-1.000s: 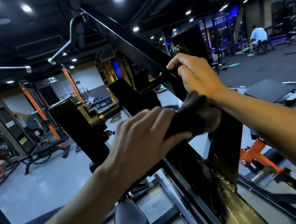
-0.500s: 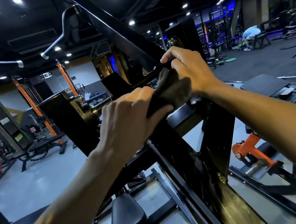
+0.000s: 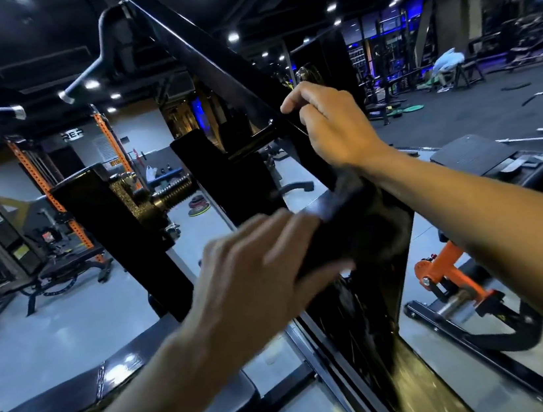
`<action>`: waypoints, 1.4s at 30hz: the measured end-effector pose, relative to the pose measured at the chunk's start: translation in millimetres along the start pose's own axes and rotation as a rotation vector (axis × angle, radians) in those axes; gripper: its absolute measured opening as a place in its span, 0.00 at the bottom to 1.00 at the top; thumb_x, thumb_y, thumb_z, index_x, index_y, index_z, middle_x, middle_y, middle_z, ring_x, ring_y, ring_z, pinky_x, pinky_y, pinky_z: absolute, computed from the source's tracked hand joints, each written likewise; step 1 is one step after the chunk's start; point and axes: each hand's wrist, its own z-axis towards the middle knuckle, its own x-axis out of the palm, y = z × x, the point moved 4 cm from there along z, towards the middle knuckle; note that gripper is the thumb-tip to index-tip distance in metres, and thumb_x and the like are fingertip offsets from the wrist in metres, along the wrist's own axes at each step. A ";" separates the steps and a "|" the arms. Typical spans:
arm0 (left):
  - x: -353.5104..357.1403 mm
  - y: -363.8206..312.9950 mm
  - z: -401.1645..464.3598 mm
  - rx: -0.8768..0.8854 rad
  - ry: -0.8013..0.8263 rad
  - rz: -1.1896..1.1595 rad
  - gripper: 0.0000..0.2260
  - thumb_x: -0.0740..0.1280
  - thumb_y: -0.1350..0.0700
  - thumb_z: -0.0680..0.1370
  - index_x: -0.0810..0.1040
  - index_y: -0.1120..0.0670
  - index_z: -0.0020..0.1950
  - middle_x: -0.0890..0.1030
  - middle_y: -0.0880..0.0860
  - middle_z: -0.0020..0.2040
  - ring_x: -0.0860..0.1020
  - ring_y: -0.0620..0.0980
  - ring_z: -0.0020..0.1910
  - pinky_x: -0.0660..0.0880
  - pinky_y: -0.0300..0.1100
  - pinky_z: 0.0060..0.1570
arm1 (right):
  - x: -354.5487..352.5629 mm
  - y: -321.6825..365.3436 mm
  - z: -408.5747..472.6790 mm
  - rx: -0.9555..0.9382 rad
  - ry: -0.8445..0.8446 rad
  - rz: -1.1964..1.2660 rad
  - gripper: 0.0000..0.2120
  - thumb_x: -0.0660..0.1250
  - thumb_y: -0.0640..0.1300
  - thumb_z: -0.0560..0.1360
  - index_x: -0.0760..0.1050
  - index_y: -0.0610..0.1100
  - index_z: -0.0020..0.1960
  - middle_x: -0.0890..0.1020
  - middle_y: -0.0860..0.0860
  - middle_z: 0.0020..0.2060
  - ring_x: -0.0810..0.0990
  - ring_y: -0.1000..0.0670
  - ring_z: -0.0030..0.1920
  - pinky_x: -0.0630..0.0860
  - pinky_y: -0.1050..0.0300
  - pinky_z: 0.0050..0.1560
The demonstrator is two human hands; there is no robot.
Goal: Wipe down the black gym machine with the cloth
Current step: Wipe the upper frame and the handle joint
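At far left an orange power rack (image 3: 66,205) stands behind a black adjustable bench (image 3: 64,267) on the grey floor. Nearer, a black upright plate (image 3: 117,226) of the gym machine (image 3: 218,74) carries a brass threaded shaft (image 3: 171,193). Overhead a curved grey handle bar (image 3: 86,71) juts from the machine's diagonal beam. A padded seat (image 3: 227,408) sits low in the middle.

The left hand (image 3: 255,277), blurred, presses the dark cloth (image 3: 363,228) with fairly straight fingers against the sloping black frame; the thumb lies under the cloth's edge, so the cloth is held between thumb and fingers. The cloth lies on the cross-member just below the right wrist. The right hand (image 3: 328,125) curls its fingers round the frame's upper edge, gripping it. At right an orange lever bracket (image 3: 444,273) sits low, and a person in a light top (image 3: 448,61) bends over in the far background.

Half a second ago the cloth sat higher, against the right hand's knuckles; it is now lower on the frame, and the left hand has dropped with it.
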 end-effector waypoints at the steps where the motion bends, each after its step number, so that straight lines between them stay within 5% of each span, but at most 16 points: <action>1: 1.4 -10.8 -6.5 0.055 0.017 -0.032 0.22 0.67 0.37 0.80 0.83 0.55 0.54 0.83 0.47 0.44 0.82 0.47 0.42 0.80 0.43 0.38 | -0.6 -0.5 -0.1 0.000 -0.001 0.005 0.14 0.54 0.34 0.81 0.78 0.40 0.57 0.69 0.57 0.21 0.66 0.57 0.22 0.61 0.69 0.26; 7: -4.9 24.7 15.2 -0.126 -0.064 0.037 0.22 0.66 0.36 0.80 0.82 0.55 0.53 0.84 0.47 0.44 0.83 0.48 0.40 0.80 0.47 0.35 | -2.6 -2.0 0.9 0.010 -0.011 0.040 0.14 0.56 0.35 0.79 0.80 0.42 0.54 0.79 0.50 0.32 0.73 0.55 0.28 0.69 0.62 0.31; 9: -2.3 7.2 6.1 -0.059 -0.038 -0.003 0.22 0.67 0.37 0.80 0.83 0.55 0.53 0.84 0.47 0.45 0.82 0.47 0.41 0.79 0.44 0.37 | -4.6 -5.7 1.6 0.012 -0.029 0.076 0.15 0.56 0.37 0.78 0.81 0.45 0.53 0.85 0.47 0.45 0.82 0.51 0.44 0.79 0.55 0.50; 12: 3.5 -19.5 -6.3 0.067 0.038 -0.096 0.22 0.67 0.37 0.80 0.84 0.55 0.54 0.84 0.47 0.46 0.82 0.45 0.42 0.79 0.40 0.40 | -8.0 -10.8 4.2 0.029 -0.033 0.150 0.15 0.57 0.37 0.76 0.81 0.45 0.52 0.86 0.52 0.49 0.83 0.55 0.55 0.76 0.51 0.65; 17: -4.9 12.2 14.2 -0.128 -0.017 -0.005 0.21 0.67 0.36 0.80 0.82 0.54 0.54 0.83 0.46 0.43 0.82 0.47 0.40 0.78 0.43 0.35 | -11.7 -15.5 8.2 0.083 -0.063 0.291 0.14 0.58 0.39 0.72 0.82 0.44 0.49 0.87 0.50 0.45 0.84 0.52 0.55 0.73 0.45 0.70; 23: 3.5 -28.6 -9.2 0.040 0.070 -0.130 0.20 0.68 0.37 0.79 0.83 0.54 0.54 0.84 0.46 0.47 0.82 0.44 0.44 0.77 0.37 0.41 | -13.0 -17.8 8.7 0.108 -0.036 0.348 0.15 0.57 0.37 0.73 0.82 0.43 0.50 0.88 0.49 0.45 0.84 0.51 0.56 0.72 0.44 0.72; 28: -3.4 2.4 8.9 -0.121 -0.008 -0.059 0.20 0.68 0.37 0.79 0.82 0.53 0.53 0.84 0.45 0.46 0.82 0.45 0.41 0.72 0.37 0.37 | -15.3 -19.4 9.0 0.134 -0.022 0.386 0.16 0.58 0.38 0.71 0.82 0.42 0.51 0.88 0.46 0.46 0.84 0.47 0.56 0.73 0.42 0.71; 33: 4.3 -26.0 -4.0 0.057 0.075 -0.147 0.21 0.67 0.37 0.80 0.82 0.55 0.52 0.83 0.46 0.44 0.79 0.42 0.40 0.73 0.34 0.40 | -16.7 -19.5 6.7 0.159 0.033 0.410 0.16 0.57 0.38 0.72 0.81 0.42 0.53 0.88 0.46 0.48 0.83 0.46 0.58 0.74 0.42 0.70; 37: -4.8 -4.1 11.5 -0.068 -0.003 -0.079 0.22 0.66 0.36 0.78 0.82 0.55 0.53 0.83 0.48 0.40 0.81 0.48 0.37 0.71 0.36 0.33 | -21.5 -20.4 1.8 0.153 0.100 0.333 0.17 0.57 0.41 0.73 0.81 0.42 0.55 0.88 0.48 0.48 0.81 0.48 0.62 0.67 0.42 0.75; 42: 9.9 -44.2 -15.9 0.142 0.094 -0.183 0.23 0.67 0.36 0.80 0.84 0.56 0.53 0.85 0.49 0.44 0.83 0.48 0.41 0.82 0.45 0.39 | -26.5 -21.8 -3.8 0.161 0.169 0.315 0.17 0.57 0.41 0.75 0.80 0.44 0.57 0.87 0.48 0.51 0.80 0.48 0.64 0.65 0.41 0.76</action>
